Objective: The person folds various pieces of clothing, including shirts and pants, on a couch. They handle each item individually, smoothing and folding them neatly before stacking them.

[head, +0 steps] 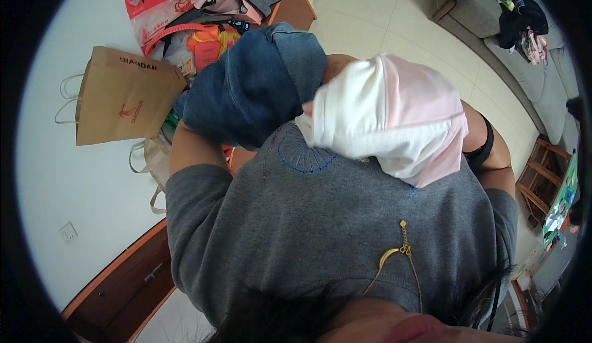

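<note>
A blue denim garment (259,84) covers the end of my left forearm (196,153), so my left hand is hidden. In front of my chest is a white and pink garment (397,112), partly blurred, in front of the end of my right forearm (474,125). That cloth hides most of my right hand. A fingertip (308,107) shows at the white cloth's left edge, beside the denim; which hand it belongs to I cannot tell. Both garments touch or overlap near the middle. A black band (483,144) circles my right arm.
At left stand a brown paper bag (129,98) and a beige bag (157,158) against the wall. Plastic bags (159,1) and other items crowd a wooden cabinet (296,8). Clothes (522,24) lie on a grey sofa (518,61) at right, near a wooden stool (539,176).
</note>
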`<action>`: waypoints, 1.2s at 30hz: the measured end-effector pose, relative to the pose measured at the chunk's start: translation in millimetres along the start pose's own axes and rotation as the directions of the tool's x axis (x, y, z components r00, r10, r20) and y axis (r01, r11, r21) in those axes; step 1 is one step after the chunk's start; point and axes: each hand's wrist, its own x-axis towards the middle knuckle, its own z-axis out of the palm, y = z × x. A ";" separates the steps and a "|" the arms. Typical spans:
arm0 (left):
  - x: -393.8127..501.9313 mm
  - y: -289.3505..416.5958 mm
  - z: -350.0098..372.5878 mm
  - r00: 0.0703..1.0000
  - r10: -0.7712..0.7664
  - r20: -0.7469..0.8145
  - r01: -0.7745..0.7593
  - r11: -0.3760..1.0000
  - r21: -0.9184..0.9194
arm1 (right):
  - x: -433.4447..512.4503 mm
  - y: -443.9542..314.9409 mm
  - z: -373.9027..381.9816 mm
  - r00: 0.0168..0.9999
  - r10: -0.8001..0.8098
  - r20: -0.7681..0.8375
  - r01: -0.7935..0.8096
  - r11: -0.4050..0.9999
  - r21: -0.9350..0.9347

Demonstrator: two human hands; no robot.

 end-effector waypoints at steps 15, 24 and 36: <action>-38.5 65.2 18.8 0.878 0.296 -0.377 -0.374 0.915 -0.153 | -21.9 15.1 11.8 0.969 -0.245 -0.024 0.245 0.969 -0.004; -50.2 74.1 66.8 0.911 0.129 -0.391 -0.134 0.991 0.015 | -17.9 10.8 7.9 0.977 -0.209 -0.034 0.208 0.978 -0.028; -63.3 154.6 78.3 0.888 0.388 -0.247 0.245 0.056 0.968 | -11.5 2.0 2.6 0.988 -0.144 -0.054 0.144 0.990 -0.003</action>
